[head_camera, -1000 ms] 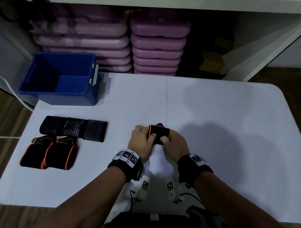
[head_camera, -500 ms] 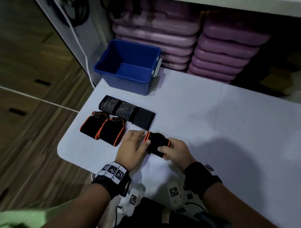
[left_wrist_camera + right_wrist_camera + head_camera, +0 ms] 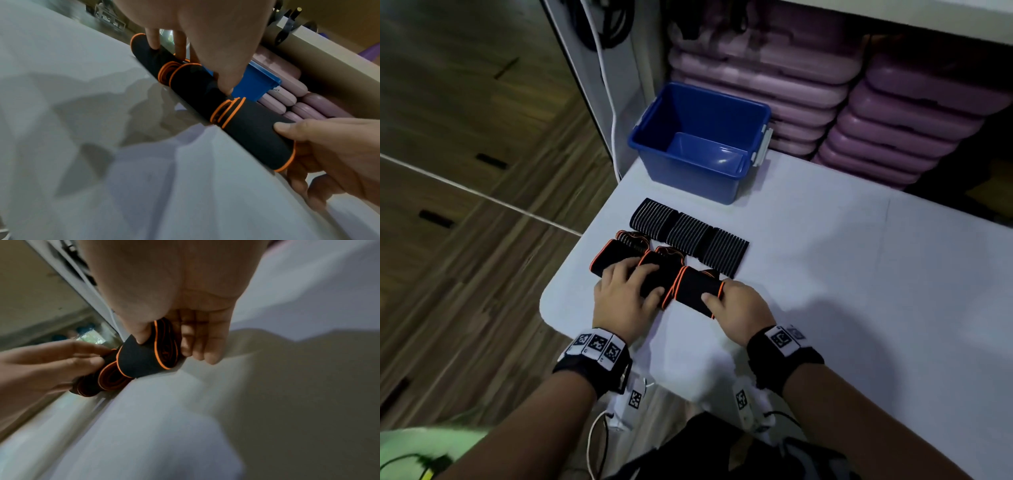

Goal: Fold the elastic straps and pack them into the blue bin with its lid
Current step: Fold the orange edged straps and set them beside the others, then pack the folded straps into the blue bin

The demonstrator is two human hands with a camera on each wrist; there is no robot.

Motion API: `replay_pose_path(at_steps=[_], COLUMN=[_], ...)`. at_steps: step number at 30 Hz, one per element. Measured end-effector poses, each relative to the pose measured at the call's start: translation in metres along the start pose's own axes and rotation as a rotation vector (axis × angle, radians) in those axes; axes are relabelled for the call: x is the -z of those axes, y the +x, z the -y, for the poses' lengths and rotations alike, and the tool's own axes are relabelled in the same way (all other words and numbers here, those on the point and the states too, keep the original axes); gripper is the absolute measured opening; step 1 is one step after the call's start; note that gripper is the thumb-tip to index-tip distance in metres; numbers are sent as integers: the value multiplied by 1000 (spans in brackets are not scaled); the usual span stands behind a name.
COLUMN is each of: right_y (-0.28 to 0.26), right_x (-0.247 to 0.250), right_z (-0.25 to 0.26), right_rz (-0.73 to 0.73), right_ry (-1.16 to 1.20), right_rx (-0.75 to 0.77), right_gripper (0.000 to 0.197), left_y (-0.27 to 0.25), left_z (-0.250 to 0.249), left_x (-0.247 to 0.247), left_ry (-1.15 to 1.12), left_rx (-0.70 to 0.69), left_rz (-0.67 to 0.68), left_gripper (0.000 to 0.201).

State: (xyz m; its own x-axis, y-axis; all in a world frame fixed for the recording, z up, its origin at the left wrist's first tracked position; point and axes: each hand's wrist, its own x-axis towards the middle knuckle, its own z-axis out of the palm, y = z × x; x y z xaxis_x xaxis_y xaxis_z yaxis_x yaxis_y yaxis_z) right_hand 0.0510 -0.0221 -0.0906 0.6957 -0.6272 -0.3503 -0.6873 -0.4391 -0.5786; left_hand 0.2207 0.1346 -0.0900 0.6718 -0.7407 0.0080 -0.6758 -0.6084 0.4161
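An open blue bin [image 3: 698, 144] stands at the table's far left corner. Before it lie three striped black straps [image 3: 688, 236] in a row. Nearer to me lie two folded black straps with orange edges [image 3: 609, 257]. My left hand [image 3: 633, 284] rests on them with fingers spread. My right hand [image 3: 722, 298] pinches a third folded orange-edged strap [image 3: 693, 289], thumb on top, set down against the right side of that pair. The left wrist view shows the three rolls in line [image 3: 257, 134] with the bin [image 3: 257, 84] behind. In the right wrist view the held strap [image 3: 141, 358] lies between thumb and fingers.
The white table [image 3: 859, 291] stretches bare to the right of my hands. Stacked purple cases [image 3: 876, 113] fill the shelf behind the bin. The table's left edge drops to a wooden floor [image 3: 465, 205]. A white cable [image 3: 609, 85] hangs by the bin.
My right hand carried the folded strap leftward to the pair of folded ones. My left hand let go of it and moved onto those two. The head view swung left.
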Motion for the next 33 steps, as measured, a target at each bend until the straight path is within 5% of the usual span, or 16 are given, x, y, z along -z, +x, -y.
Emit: replay_pose_path(at_steps=[3, 6, 24, 33], right_y=[2, 4, -1, 65], right_x=[7, 12, 26, 98], right_z=[1, -5, -18, 17], right_rz=[55, 120, -13, -232], right_ry=[-140, -43, 247, 327], right_rx=[-6, -56, -113, -119], right_gripper=[47, 46, 51, 41], left_y=[-2, -2, 6, 127], left_z=[-2, -6, -15, -17], left_x=[-3, -3, 1, 57], left_ry=[17, 27, 43, -161], left_rx=[-8, -69, -108, -6], left_rz=[-16, -54, -53, 7], left_gripper=[59, 61, 58, 44])
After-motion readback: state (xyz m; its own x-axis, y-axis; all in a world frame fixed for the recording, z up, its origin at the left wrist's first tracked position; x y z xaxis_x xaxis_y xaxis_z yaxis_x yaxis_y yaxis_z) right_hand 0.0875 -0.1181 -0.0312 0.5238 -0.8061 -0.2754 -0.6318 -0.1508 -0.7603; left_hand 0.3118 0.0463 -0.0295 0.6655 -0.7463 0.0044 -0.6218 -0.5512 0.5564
